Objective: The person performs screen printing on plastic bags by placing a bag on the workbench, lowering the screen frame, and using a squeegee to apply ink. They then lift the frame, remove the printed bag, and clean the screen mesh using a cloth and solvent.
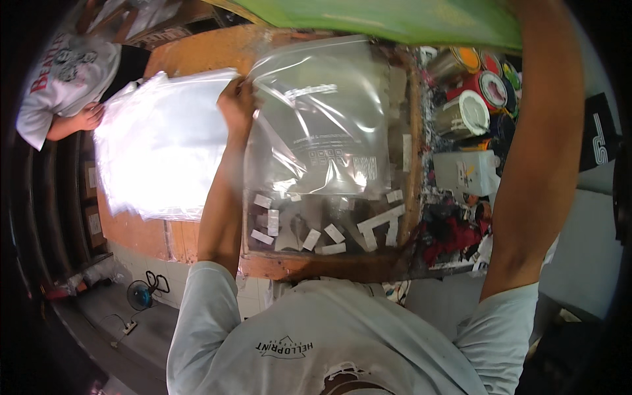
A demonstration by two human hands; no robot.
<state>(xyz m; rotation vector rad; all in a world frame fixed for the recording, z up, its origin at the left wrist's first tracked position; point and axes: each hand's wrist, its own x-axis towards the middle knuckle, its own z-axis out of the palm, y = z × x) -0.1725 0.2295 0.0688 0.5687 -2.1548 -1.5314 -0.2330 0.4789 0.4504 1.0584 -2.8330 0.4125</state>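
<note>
My left hand (238, 104) is closed at the upper left edge of a clear plastic bag (316, 131), its fingers pinching the film. The bag lies on a dark board, with white printing on it and glossy creases. Left of it, under my left forearm, sits a bright stack of clear plastic bags (164, 145). My right arm (540, 151) reaches up and away along the right side; its hand is beyond the upper edge of the picture. Over the far end of the board hangs a green screen-printing mesh (395, 23), raised.
Several white tape pieces (272, 222) stick to the board's near part. Open paint cans (471, 113), a grey container (466, 172) and stained rags (454, 236) crowd the right side. At left, a co-worker's hand (89, 116) touches the stack's edge. A small fan (139, 295) stands below.
</note>
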